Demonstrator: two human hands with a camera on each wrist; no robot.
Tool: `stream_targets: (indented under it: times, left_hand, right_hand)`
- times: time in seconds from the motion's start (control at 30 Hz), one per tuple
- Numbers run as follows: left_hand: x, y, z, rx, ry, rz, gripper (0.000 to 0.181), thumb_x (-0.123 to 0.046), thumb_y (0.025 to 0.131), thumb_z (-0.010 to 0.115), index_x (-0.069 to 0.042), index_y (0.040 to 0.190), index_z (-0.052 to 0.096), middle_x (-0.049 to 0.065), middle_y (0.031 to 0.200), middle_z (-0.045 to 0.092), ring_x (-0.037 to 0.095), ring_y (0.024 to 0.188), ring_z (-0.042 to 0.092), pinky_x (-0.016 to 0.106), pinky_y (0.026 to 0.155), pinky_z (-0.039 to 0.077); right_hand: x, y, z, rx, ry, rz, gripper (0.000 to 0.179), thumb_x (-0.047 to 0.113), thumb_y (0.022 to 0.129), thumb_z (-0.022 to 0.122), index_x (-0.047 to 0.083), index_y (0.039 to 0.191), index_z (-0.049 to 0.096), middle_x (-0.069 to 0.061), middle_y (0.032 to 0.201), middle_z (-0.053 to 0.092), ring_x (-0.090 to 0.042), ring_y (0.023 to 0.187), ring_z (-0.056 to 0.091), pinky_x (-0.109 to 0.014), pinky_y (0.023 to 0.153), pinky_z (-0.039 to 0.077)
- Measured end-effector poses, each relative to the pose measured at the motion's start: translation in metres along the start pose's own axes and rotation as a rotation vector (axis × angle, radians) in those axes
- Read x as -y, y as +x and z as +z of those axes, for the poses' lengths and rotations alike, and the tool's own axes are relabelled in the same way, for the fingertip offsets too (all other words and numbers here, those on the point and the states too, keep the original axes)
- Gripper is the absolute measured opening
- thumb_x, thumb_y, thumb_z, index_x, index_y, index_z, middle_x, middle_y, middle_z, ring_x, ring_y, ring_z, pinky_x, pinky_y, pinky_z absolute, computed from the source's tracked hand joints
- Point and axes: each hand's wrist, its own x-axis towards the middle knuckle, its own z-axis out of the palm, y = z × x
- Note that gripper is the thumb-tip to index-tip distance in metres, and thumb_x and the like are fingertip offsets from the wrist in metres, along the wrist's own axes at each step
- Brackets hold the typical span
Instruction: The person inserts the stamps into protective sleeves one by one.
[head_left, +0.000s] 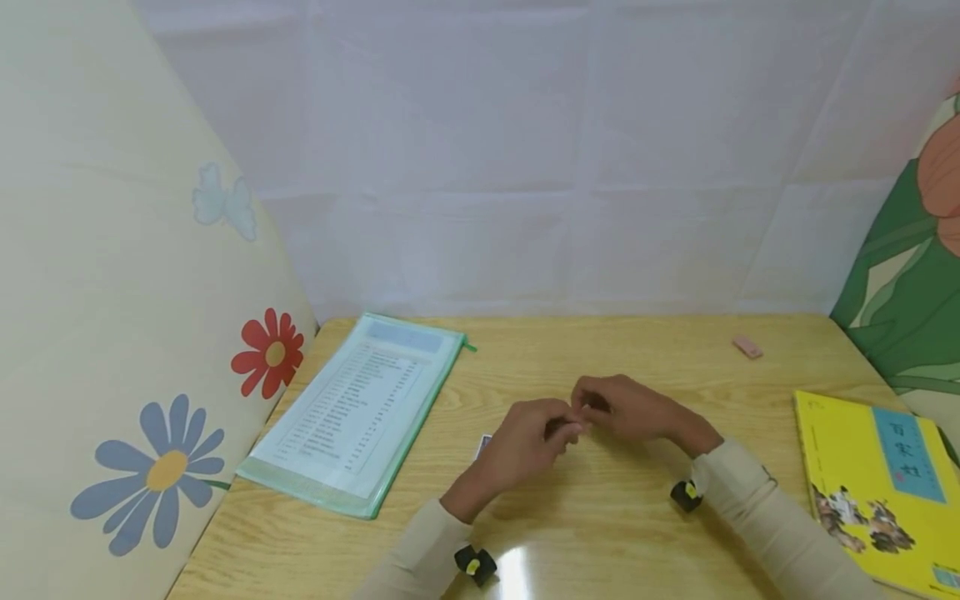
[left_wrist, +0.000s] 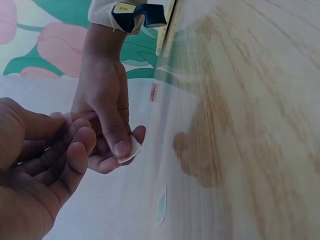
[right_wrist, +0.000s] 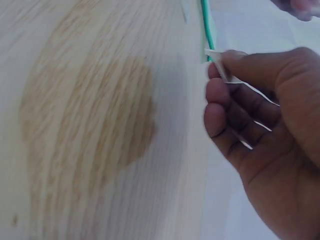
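Both hands are close together over the middle of the wooden table, fingertips nearly meeting in the head view. My right hand (head_left: 626,406) pinches a small white piece (right_wrist: 220,66) between thumb and forefinger; the piece (left_wrist: 131,151) also shows in the left wrist view. The thumb and curled fingers of my left hand (head_left: 531,440) come together, and a thin clear film (left_wrist: 73,125) shows at their tips in the left wrist view. A small dark-patterned card (head_left: 482,446) lies on the table, partly hidden behind the left hand.
A clear zip pouch with green trim (head_left: 401,454), holding a printed sheet, lies at the left. At the right is a yellow book (head_left: 847,467) with a blue title panel. A pink eraser (head_left: 747,347) lies toward the back right. Fabric walls (head_left: 450,250) enclose the table (head_left: 622,517).
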Motion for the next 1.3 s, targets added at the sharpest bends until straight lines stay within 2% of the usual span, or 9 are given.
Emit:
stream_targets:
  times: [0.13,0.33,0.53,0.67,0.83,1.0,1.1,1.2,1.3]
  left_hand:
    - [0.001,0.001,-0.002,-0.047,-0.019,-0.031,0.013,-0.017,0.1,0.064,-0.009,0.1,0.074,-0.004,0.083,0.068,0.003,0.067,0.061,0.02,0.059,0.052]
    - [0.003,0.001,-0.005,-0.098,-0.084,-0.085,0.012,-0.018,0.1,0.064,-0.01,0.1,0.073,0.0,0.085,0.07,0.022,0.07,0.067,0.024,0.055,0.053]
    - [0.002,-0.001,-0.006,-0.139,-0.104,-0.116,0.007,-0.02,0.1,0.065,-0.015,0.099,0.069,0.0,0.086,0.071,0.024,0.071,0.069,0.026,0.053,0.053]
    - [0.001,-0.001,-0.007,-0.159,-0.099,-0.108,0.006,-0.019,0.1,0.065,-0.015,0.098,0.068,-0.002,0.085,0.07,0.025,0.07,0.068,0.026,0.054,0.054]
    - [0.001,-0.001,-0.008,-0.198,-0.112,-0.103,0.004,-0.018,0.099,0.066,-0.016,0.095,0.068,-0.005,0.082,0.068,0.026,0.069,0.067,0.026,0.054,0.053]
    - [0.0,0.0,-0.009,-0.241,-0.121,-0.1,0.006,-0.018,0.098,0.067,-0.015,0.093,0.067,-0.006,0.083,0.068,0.023,0.07,0.067,0.026,0.058,0.054]
    - [0.001,0.001,-0.01,-0.252,-0.112,-0.094,0.007,-0.02,0.098,0.067,-0.015,0.094,0.066,-0.003,0.082,0.067,0.022,0.069,0.066,0.026,0.058,0.053]
    - [0.001,0.0,-0.011,-0.258,-0.098,-0.095,0.008,-0.022,0.098,0.067,-0.016,0.094,0.066,0.001,0.079,0.066,0.021,0.068,0.065,0.026,0.058,0.052]
    - [0.002,0.0,-0.012,-0.266,-0.085,-0.098,0.008,-0.024,0.098,0.068,-0.017,0.095,0.066,0.004,0.079,0.067,0.013,0.067,0.062,0.027,0.059,0.053]
  right_hand:
    - [0.004,0.001,-0.003,-0.086,0.042,-0.009,0.01,0.026,0.105,0.057,0.026,0.114,0.06,0.007,0.096,0.066,-0.013,0.076,0.063,-0.032,0.065,0.053]
    - [0.015,0.002,-0.009,-0.22,0.115,-0.044,0.021,0.026,0.104,0.058,0.017,0.122,0.06,-0.007,0.092,0.066,-0.026,0.07,0.063,-0.032,0.059,0.051]
    - [0.03,0.002,-0.013,-0.314,0.182,-0.078,0.022,0.025,0.103,0.06,0.018,0.124,0.061,-0.005,0.086,0.065,-0.025,0.072,0.064,-0.032,0.058,0.052]
    - [0.04,0.002,-0.016,-0.333,0.234,-0.072,0.018,0.023,0.103,0.061,0.02,0.121,0.062,-0.004,0.084,0.065,-0.018,0.074,0.064,-0.034,0.059,0.052]
    - [0.052,0.001,-0.017,-0.326,0.293,-0.065,0.022,0.015,0.102,0.062,0.015,0.124,0.062,-0.009,0.09,0.066,-0.018,0.076,0.063,-0.033,0.061,0.05]
    - [0.062,0.001,-0.018,-0.328,0.291,-0.106,0.018,0.009,0.101,0.062,0.015,0.118,0.066,-0.007,0.094,0.065,-0.022,0.076,0.061,-0.032,0.067,0.051]
    - [0.056,0.003,-0.017,-0.342,0.288,-0.134,0.014,0.01,0.101,0.062,0.017,0.113,0.066,-0.003,0.096,0.066,-0.023,0.078,0.063,-0.033,0.069,0.054]
    - [0.058,0.003,-0.017,-0.352,0.274,-0.13,0.012,0.011,0.102,0.061,0.017,0.111,0.065,0.0,0.093,0.065,-0.019,0.075,0.063,-0.034,0.068,0.055]
    - [0.058,0.003,-0.017,-0.347,0.238,-0.133,0.009,0.014,0.103,0.06,0.019,0.109,0.065,0.002,0.087,0.064,-0.016,0.072,0.062,-0.034,0.065,0.053]
